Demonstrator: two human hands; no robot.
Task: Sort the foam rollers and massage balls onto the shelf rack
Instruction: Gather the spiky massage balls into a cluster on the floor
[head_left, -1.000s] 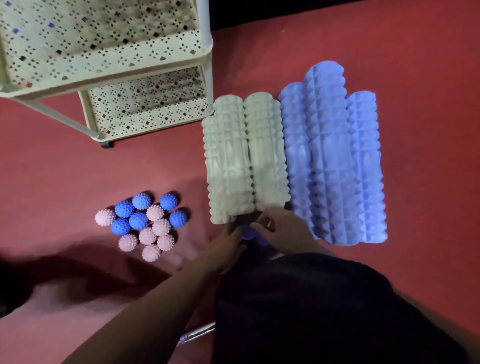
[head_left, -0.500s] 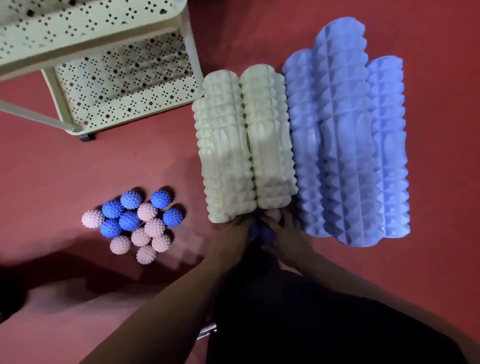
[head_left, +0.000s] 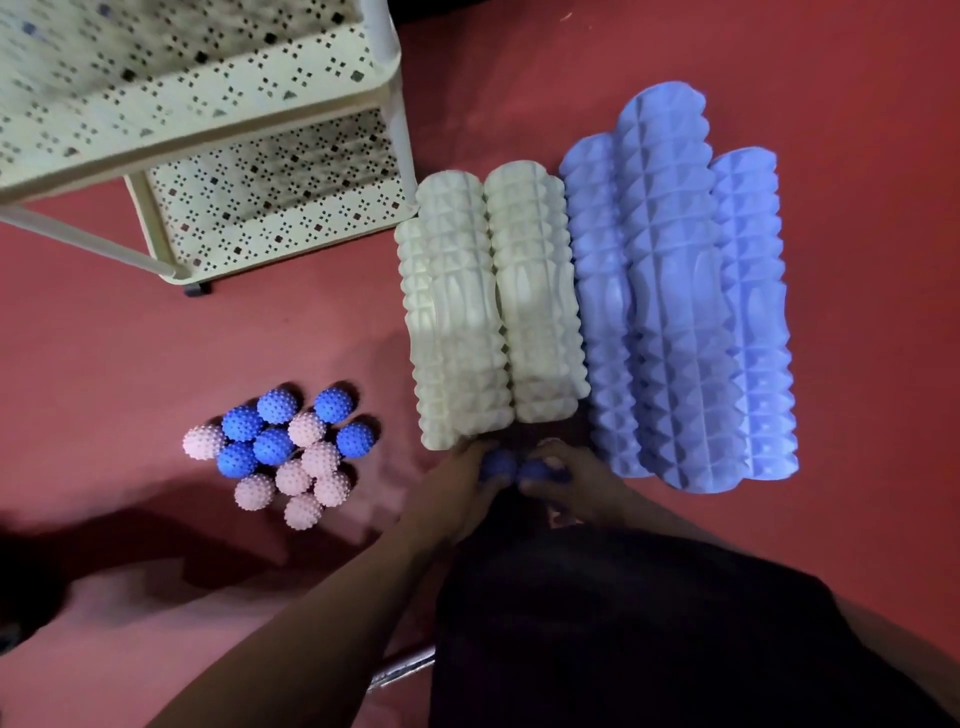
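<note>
- Cream shelf rack (head_left: 270, 111) looks bare; sorting seems barely begun.
- Foam rollers (head_left: 493, 312) and the ball pile (head_left: 283, 447) lie on the floor.
- Left hand (head_left: 462, 486) and right hand (head_left: 576, 480) each clasp a blue ball (head_left: 497, 464).

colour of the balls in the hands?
Blue, one in the left hand and one in the right hand; the head view shows them.

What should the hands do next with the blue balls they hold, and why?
Probably lift both and carry them to the rack. The left hand grips one blue ball and the right hand another, low near the roller ends. The rack's shelves look bare, and every other ball is on the floor.
</note>
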